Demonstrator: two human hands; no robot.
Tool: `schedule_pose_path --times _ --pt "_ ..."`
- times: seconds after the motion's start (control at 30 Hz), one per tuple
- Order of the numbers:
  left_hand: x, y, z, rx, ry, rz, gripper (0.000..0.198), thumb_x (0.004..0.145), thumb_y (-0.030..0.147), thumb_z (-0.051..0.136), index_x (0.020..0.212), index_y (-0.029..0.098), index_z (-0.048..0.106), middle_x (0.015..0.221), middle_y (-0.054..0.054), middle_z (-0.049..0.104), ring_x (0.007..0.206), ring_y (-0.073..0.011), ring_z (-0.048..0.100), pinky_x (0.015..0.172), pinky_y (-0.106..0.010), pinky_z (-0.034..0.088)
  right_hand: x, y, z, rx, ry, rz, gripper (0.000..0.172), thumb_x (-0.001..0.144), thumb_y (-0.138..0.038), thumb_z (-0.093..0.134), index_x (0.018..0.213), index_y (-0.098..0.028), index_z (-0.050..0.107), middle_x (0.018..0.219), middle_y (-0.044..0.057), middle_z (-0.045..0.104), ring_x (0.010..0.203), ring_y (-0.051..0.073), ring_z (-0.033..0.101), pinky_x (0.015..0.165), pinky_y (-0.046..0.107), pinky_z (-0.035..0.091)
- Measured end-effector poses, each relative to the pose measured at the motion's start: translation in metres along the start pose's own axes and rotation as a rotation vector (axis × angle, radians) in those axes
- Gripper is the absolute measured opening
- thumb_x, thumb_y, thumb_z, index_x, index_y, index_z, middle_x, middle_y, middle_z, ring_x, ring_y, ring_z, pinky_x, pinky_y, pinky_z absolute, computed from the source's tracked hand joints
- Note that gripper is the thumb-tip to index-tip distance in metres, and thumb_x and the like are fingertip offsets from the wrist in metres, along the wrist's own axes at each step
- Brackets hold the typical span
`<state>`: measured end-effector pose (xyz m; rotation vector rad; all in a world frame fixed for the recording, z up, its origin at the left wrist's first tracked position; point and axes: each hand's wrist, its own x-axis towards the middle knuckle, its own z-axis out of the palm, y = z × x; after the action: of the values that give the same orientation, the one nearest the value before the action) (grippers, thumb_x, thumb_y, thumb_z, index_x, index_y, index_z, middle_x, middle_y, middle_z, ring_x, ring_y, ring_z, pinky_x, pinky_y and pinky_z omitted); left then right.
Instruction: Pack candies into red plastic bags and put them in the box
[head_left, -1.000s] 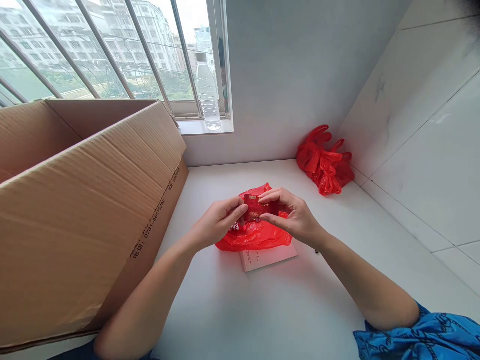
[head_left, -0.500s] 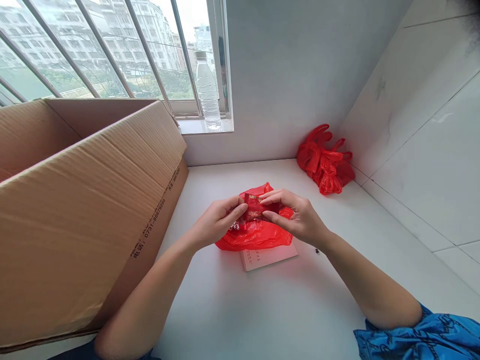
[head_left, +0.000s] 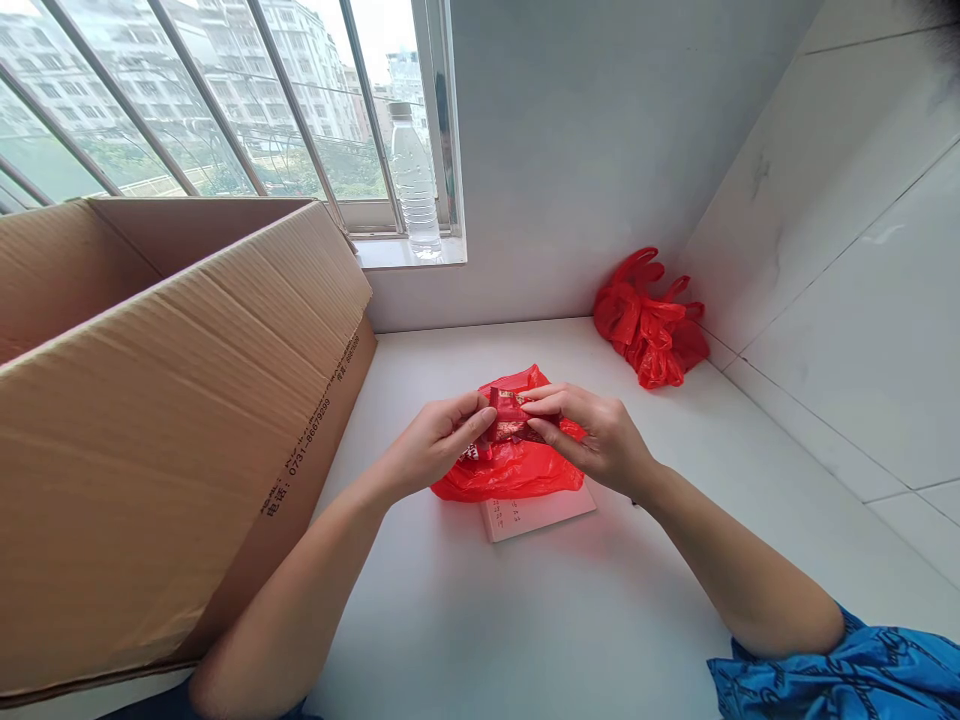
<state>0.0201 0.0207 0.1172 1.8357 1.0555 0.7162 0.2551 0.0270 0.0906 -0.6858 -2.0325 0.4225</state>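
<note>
A small dark red packet with gold print (head_left: 511,418) is held up between both hands, over a spread red plastic bag (head_left: 517,475). My left hand (head_left: 444,436) pinches its left end between thumb and fingers. On the right side, my right hand (head_left: 592,430) grips the packet with thumb below and fingers above. Another red wrapper with white marks (head_left: 476,453) lies on the bag beside my left fingertips. Under the bag's front edge sits a pale pink booklet (head_left: 540,517) with handwriting on it.
A large open cardboard box (head_left: 187,400) fills the left side. Red plastic bags (head_left: 651,325) lie bunched in the back right corner of the white table (head_left: 525,630). A clear bottle (head_left: 416,190) stands on the windowsill (head_left: 450,251).
My right hand has shifted and tilted slightly, its thumb and fingers closer together on the packet. My left hand looks the same.
</note>
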Motion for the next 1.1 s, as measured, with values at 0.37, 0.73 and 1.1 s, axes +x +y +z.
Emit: schedule_pose_path --times 0.37,0.73,1.1 --pt "-0.001 0.002 0.002 0.020 -0.006 -0.033 0.035 0.091 0.049 0.063 0.079 0.019 0.050 0.074 0.002 0.053 0.067 -0.0113 0.049 0.058 -0.024 0.040 -0.003 0.006 0.004 -0.210 0.009 -0.076 0.014 0.099 -0.022 0.054 0.106 -0.026 0.066 0.118 0.005 0.075 0.084 0.017 0.075 0.065 0.029 0.056" --pt "-0.001 -0.002 0.002 0.021 -0.048 -0.044 0.030 0.092 0.047 0.062 0.085 0.019 0.054 0.078 0.001 0.055 0.069 -0.0115 0.049 0.061 -0.024 0.040 -0.006 0.006 0.010 -0.243 0.014 -0.009 0.017 0.101 -0.026 0.049 0.104 -0.027 0.066 0.117 0.003 0.076 0.080 0.018 0.076 0.066 0.030 0.054" --pt "0.002 -0.006 0.004 0.016 -0.063 -0.054 0.029 0.091 0.042 0.063 0.079 0.019 0.050 0.077 0.002 0.051 0.066 -0.0103 0.045 0.059 -0.024 0.037 -0.007 0.010 0.015 -0.296 0.051 -0.045 0.014 0.102 -0.023 0.050 0.101 -0.022 0.064 0.093 0.002 0.080 0.069 0.014 0.073 0.061 0.023 0.049"
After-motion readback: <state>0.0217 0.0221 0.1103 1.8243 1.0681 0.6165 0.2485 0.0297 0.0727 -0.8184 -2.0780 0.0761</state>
